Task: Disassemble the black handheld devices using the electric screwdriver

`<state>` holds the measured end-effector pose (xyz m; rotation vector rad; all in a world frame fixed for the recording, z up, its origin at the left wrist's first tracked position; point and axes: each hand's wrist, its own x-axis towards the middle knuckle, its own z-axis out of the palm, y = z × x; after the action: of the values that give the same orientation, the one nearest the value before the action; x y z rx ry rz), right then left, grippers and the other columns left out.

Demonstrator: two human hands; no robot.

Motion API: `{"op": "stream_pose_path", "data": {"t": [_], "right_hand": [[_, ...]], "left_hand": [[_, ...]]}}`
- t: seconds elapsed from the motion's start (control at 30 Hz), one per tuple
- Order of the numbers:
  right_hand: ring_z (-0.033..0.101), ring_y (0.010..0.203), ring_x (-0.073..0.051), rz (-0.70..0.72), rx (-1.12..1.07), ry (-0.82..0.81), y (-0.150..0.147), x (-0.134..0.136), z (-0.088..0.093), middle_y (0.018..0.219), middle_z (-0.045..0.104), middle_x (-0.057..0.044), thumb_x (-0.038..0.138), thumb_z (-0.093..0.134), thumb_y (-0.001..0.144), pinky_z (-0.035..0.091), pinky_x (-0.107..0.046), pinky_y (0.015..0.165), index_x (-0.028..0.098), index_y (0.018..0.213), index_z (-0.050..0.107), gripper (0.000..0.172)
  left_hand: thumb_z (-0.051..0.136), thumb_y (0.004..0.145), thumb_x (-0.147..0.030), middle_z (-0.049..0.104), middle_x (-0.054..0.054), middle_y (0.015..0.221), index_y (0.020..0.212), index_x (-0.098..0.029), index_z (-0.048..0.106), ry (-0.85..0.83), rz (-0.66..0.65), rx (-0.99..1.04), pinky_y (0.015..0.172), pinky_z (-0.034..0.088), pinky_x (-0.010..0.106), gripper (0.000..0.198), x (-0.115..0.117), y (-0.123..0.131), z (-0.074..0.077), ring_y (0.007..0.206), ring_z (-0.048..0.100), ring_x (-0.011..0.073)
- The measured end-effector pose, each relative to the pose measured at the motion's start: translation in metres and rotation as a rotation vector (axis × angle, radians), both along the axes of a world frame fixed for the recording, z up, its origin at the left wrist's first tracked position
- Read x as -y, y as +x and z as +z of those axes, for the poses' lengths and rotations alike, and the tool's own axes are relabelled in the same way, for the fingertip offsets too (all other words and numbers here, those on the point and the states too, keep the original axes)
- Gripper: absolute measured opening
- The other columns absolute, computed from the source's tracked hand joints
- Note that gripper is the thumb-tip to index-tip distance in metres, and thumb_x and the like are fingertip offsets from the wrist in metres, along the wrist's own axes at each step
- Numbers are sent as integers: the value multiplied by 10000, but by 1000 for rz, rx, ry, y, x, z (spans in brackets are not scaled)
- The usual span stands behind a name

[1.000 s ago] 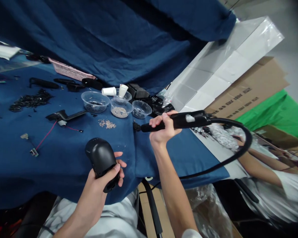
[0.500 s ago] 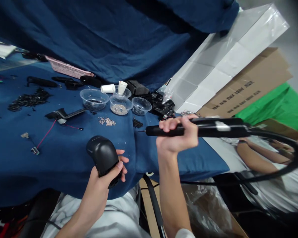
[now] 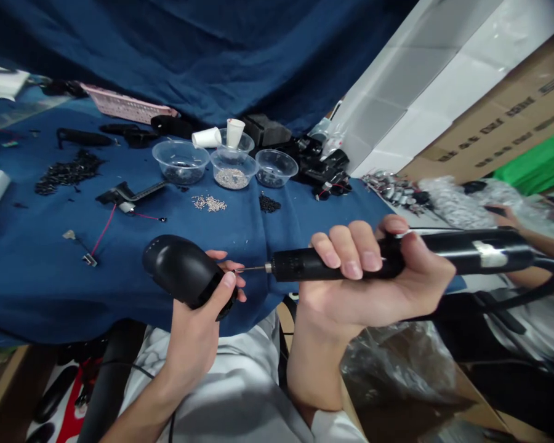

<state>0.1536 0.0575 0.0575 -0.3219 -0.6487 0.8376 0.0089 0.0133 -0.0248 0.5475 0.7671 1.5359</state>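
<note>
My left hand (image 3: 194, 338) is wrapped round a smooth, rounded black plastic housing (image 3: 178, 267) above the front of the blue-covered table. In my right hand (image 3: 369, 295), held level, is a black electric screwdriver (image 3: 475, 249). Its thin bit points left and ends by my left fingertips, at the open end of the housing. Whether the bit touches anything inside cannot be made out. Beyond the hands lie a small pile of silver screws (image 3: 210, 203) and a pile of black screws (image 3: 269, 203).
Clear plastic bowls (image 3: 181, 161) stand behind the screws, with white paper cups (image 3: 207, 137) beside them. A black part with red wires (image 3: 122, 198) lies left. White boxes (image 3: 425, 129) rise at the right. Another person's arm (image 3: 535, 243) shows at the right edge.
My right hand has come lower and closer to me, bringing the screwdriver bit to the housing's end. The housing has tipped further left in my left hand. The view has shifted.
</note>
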Motion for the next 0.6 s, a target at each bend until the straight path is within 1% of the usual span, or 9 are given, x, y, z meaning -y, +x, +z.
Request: {"op": "stream_pose_path", "data": {"t": [0.13,0.33,0.47,0.6], "right_hand": [[155,371,-61,18,28,6,-1,0,-2,482,274,152,362,737,747,268,-205,385,248,794,626,166],[193,353,-51,1,-12,-34,-5,2,0,481,258,157,338,768,728,304,-191,377,237,761,610,191],[227,347,-50,-1,-27,-52,-6,3,0,466,318,148,325,769,721,327,-190,370,233,752,618,180],[237,332,-56,-2,-5,-48,-5,3,-2,455,337,144,332,754,709,343,-201,360,237,746,619,169]], "left_hand": [[1074,768,-339,773,2,930,1118,-267,807,-6,13,33,661,661,252,446,0,-1,1,811,727,162],[1079,742,-273,758,-14,910,1069,-263,803,5,21,45,649,655,241,428,-1,-2,5,776,715,143],[1065,769,-275,764,-18,917,1075,-267,800,20,16,27,661,650,235,404,-2,-2,4,763,718,131],[1016,834,-264,752,-20,905,1076,-267,795,111,21,-74,632,612,234,328,-5,-6,-3,715,681,122]]}}
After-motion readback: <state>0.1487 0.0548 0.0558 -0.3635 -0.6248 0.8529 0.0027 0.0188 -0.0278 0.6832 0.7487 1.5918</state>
